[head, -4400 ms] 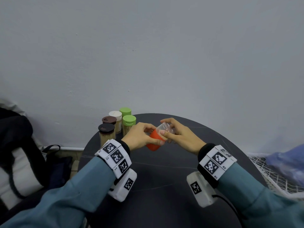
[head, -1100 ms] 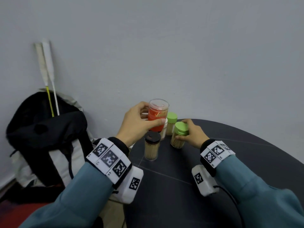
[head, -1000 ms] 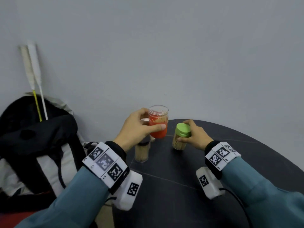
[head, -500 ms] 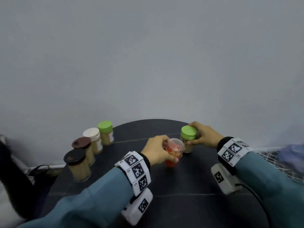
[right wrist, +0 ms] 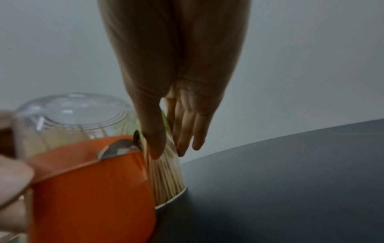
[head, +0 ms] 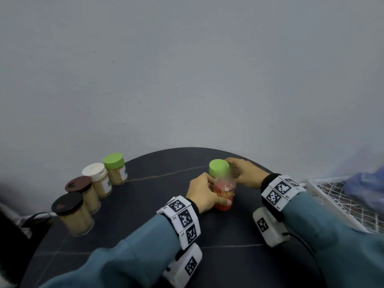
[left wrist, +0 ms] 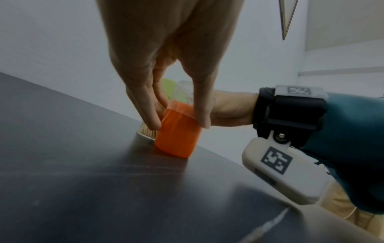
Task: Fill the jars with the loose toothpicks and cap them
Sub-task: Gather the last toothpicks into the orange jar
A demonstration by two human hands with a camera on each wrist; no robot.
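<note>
An orange jar with a clear lid [head: 224,194] [left wrist: 177,134] [right wrist: 93,185] stands on the dark round table [head: 145,204], toothpicks showing through its top. My left hand [head: 204,192] [left wrist: 178,121] grips it from the side, thumb and fingers curled round it. Just behind it stands a clear jar of toothpicks with a green cap [head: 218,169] [right wrist: 168,177]. My right hand [head: 243,173] [right wrist: 172,151] holds that jar from the right, fingers wrapped on its wall. The two jars nearly touch.
Several capped toothpick jars line the table's left edge: black cap [head: 67,204], brown cap [head: 78,184], white cap [head: 94,172], green cap [head: 113,161]. A white wire basket [head: 340,202] with blue cloth sits off the right side. A grey wall lies close behind.
Both hands carried their jars from the left cluster to the table's middle right. The orange jar, held in the air a second ago, now stands on the table beside the green-capped jar.
</note>
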